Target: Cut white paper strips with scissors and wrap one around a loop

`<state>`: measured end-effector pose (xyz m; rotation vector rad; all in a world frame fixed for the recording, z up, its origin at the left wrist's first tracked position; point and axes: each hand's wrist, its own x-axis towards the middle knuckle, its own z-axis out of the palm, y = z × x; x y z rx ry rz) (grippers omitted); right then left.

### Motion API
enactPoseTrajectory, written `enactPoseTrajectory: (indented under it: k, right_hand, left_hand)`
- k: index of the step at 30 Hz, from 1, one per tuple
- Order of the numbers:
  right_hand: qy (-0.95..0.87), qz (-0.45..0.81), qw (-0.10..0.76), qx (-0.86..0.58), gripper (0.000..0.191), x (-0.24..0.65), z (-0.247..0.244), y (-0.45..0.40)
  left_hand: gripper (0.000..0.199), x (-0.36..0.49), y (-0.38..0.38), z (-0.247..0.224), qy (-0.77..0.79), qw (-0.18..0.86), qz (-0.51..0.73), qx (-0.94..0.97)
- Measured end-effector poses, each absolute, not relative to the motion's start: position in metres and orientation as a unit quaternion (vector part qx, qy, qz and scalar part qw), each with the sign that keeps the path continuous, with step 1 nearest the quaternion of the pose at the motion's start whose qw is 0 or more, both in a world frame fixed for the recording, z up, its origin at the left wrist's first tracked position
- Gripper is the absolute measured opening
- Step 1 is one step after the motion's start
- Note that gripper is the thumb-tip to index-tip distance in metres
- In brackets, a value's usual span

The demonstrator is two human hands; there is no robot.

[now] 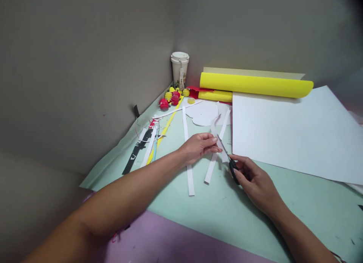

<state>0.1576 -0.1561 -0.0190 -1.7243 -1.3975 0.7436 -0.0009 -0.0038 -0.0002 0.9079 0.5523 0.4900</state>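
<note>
My left hand (202,146) pinches a small piece of white paper (222,154) between thumb and fingers, above the middle of the green-covered table. Closed around the black handles of a pair of scissors (233,167) is my right hand (253,180). The blades point up and left, against the paper close to my left fingertips. Under and beside my hands lie two white strips, one (189,180) beneath my left wrist and the other (210,172) slanting between the hands. White cut-out paper (202,113) lies just behind.
A large white sheet (295,134) covers the right side, with yellow rolls (255,84) behind it. At the back corner stands a lidded cup (180,70) near red and yellow balls (175,99). Black scraps (137,151) and a yellow strip (170,123) lie left.
</note>
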Motion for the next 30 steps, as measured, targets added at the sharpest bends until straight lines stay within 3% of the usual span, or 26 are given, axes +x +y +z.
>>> enactPoseTrajectory:
  k: [11,22,30]
  right_hand:
    - [-0.510,0.319,0.421,-0.679,0.038,0.157,-0.021,-0.155]
    - [-0.447,0.363,0.495,-0.650,0.061,0.150,-0.017,-0.150]
    - [-0.445,0.368,0.466,-0.671,0.059,0.153,-0.018,-0.148]
  left_hand:
    - [0.014,-0.001,-0.004,-0.003,0.263,0.829,0.235,0.434]
    - [0.030,0.001,-0.016,-0.005,0.260,0.806,0.179,0.500]
    - [0.033,0.001,-0.015,-0.003,0.253,0.812,0.147,0.505]
